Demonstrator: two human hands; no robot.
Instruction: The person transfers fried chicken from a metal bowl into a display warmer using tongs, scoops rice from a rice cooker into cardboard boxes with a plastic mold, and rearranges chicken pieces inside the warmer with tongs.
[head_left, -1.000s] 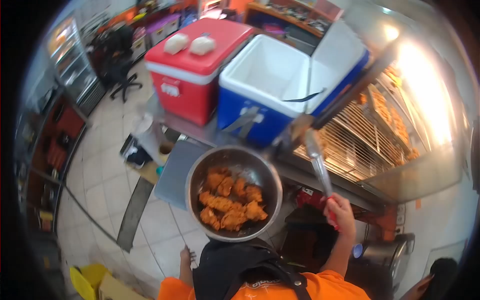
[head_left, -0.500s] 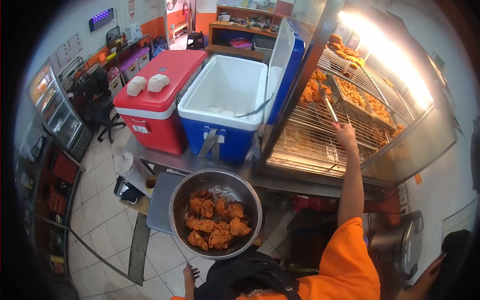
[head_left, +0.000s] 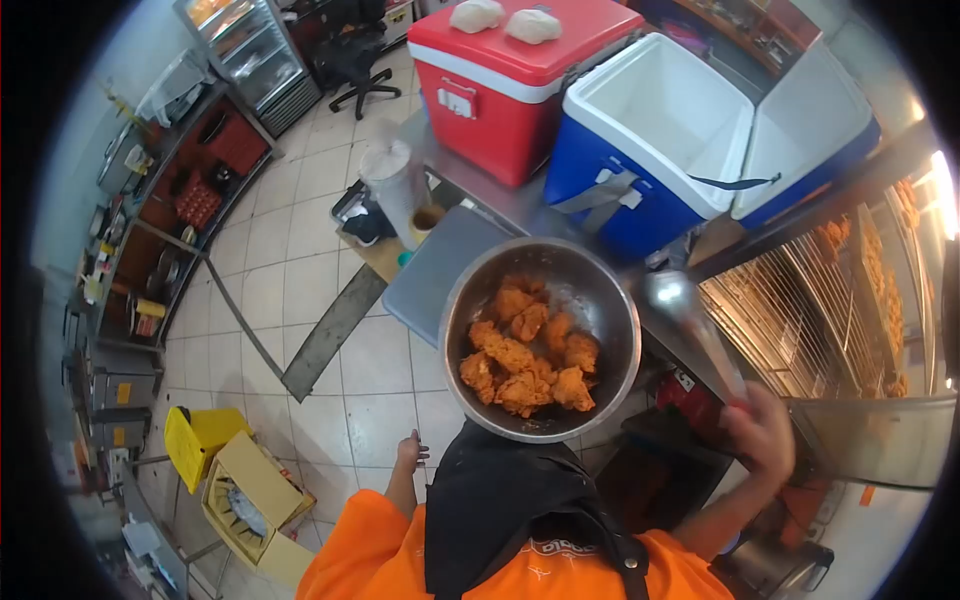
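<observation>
In front of your torso, seen from above, is a wide steel bowl [head_left: 597, 303] with several pieces of golden-brown fried chicken [head_left: 520, 362] heaped in it, mostly toward the side nearest you. You cannot tell what holds the bowl up.

Your right hand [head_left: 762, 432] is out to the right of the bowl, its fingers closed around the red handle of metal tongs [head_left: 712, 348]. The tongs slant away from you, their shiny, blurred head near the bowl's right rim, between the bowl and a lit display case [head_left: 770, 310]. Whether the tongs' tips grip anything, you cannot tell. More fried food lies on the racks inside the case.

Your left hand [head_left: 410, 450] hangs low, left of your black apron [head_left: 500, 500], well apart from the bowl; its fingers are loosely parted, with nothing visible in them.

Beyond the bowl, a metal table [head_left: 478, 183] carries two coolers side by side: a closed red cooler [head_left: 495, 120] with two white bundles [head_left: 533, 27] on its lid, and, to its right, a blue cooler [head_left: 640, 215] whose lid is swung open to the right, showing a white interior.
</observation>
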